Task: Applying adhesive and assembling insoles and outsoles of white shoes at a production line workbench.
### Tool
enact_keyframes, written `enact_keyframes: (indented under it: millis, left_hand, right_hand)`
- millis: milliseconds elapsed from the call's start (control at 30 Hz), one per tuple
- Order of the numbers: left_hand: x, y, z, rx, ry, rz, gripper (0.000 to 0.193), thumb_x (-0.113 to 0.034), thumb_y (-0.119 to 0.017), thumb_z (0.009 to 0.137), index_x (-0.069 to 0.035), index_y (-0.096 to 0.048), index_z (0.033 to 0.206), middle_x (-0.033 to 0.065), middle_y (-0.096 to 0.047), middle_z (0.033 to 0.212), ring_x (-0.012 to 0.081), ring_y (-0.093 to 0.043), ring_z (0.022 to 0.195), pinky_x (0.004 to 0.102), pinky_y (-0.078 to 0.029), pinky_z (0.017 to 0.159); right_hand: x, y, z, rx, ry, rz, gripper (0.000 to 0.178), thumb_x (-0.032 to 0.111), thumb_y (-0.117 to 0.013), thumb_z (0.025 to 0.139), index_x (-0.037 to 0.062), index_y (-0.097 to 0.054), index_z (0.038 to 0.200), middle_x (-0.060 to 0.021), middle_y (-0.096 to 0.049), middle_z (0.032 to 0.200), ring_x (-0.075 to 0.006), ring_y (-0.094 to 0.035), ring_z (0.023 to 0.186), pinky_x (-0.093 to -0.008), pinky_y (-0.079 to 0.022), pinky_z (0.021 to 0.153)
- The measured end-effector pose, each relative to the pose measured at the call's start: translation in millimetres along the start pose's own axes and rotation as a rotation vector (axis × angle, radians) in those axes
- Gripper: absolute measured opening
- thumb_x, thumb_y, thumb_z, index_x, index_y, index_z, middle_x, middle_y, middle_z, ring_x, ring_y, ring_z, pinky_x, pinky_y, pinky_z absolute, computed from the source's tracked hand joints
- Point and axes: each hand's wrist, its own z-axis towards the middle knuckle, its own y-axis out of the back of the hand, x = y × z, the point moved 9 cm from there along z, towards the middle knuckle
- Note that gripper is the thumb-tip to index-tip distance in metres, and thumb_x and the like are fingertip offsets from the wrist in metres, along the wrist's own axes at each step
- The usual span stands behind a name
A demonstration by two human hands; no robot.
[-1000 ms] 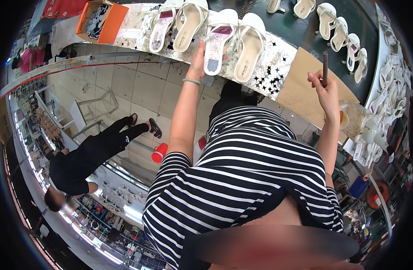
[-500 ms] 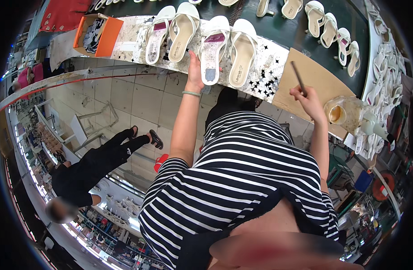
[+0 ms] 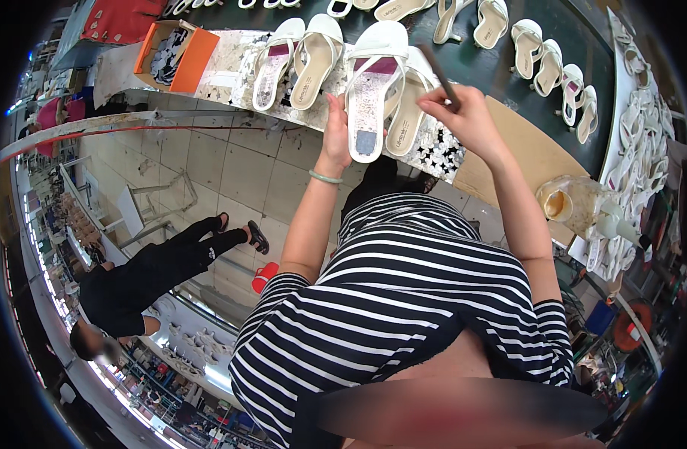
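Note:
My left hand (image 3: 334, 135) is closed on a white slide sandal (image 3: 369, 101), its fingers at the sole's left edge. The sandal is raised at the front of the bench, toe away from me; its footbed is bare, with a purple band near the toe and a grey patch at the heel. My right hand (image 3: 463, 116) pinches a thin dark brown stick (image 3: 438, 73), its free end pointing up and left. That hand is just right of the raised sandal. Partly behind them lies a second sandal (image 3: 408, 120) with a beige insole.
Another sandal pair (image 3: 310, 67) stands left on the bench. An orange box (image 3: 197, 63) holds dark pieces. To the right are a tan board (image 3: 523, 138) and a cup of amber paste (image 3: 557, 203). More sandals (image 3: 527, 49) line the green surface. A person in black (image 3: 149, 266) is at the left.
The left hand has lifted the sandal toward me, over part of its neighbour. My right hand has moved left with the stick, from above the tan board to beside the sandal.

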Motion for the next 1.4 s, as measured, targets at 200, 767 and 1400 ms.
enact_keyframes:
  millis: [200, 767, 1400]
  left_hand:
    - [-5, -42, -4, -0.023, -0.067, 0.106, 0.07, -0.064, -0.017, 0.095, -0.007, -0.038, 0.129, 0.0104, -0.06, 0.107, 0.0188, -0.065, 0.085, 0.0366, -0.059, 0.07]
    - [17, -64, 11, -0.028, -0.132, 0.317, 0.068, -0.058, -0.015, 0.099, -0.005, -0.041, 0.132, 0.0098, -0.048, 0.129, 0.0166, -0.044, 0.121, 0.0319, -0.032, 0.105]
    - [16, -117, 55, 0.157, 0.044, 0.063, 0.08, -0.068, -0.014, 0.093, -0.003, -0.049, 0.124, 0.0103, -0.058, 0.116, 0.0167, -0.056, 0.11, 0.0342, -0.043, 0.098]
  right_hand:
    - [28, -32, 38, -0.122, 0.215, -0.518, 0.016, 0.012, -0.067, 0.074, 0.012, -0.073, 0.088, -0.0078, -0.064, 0.075, -0.0304, -0.063, 0.072, -0.0403, -0.048, 0.063]
    - [38, -24, 22, -0.307, 0.494, -0.775, 0.008, 0.013, -0.069, 0.066, 0.0084, -0.062, 0.069, -0.0038, -0.061, 0.071, -0.0238, -0.064, 0.063, -0.036, -0.05, 0.056]
    - [37, 61, -11, -0.074, 0.237, -0.683, 0.015, 0.011, -0.072, 0.064, 0.0088, -0.068, 0.078, -0.0068, -0.061, 0.071, -0.0244, -0.061, 0.065, -0.0351, -0.046, 0.057]
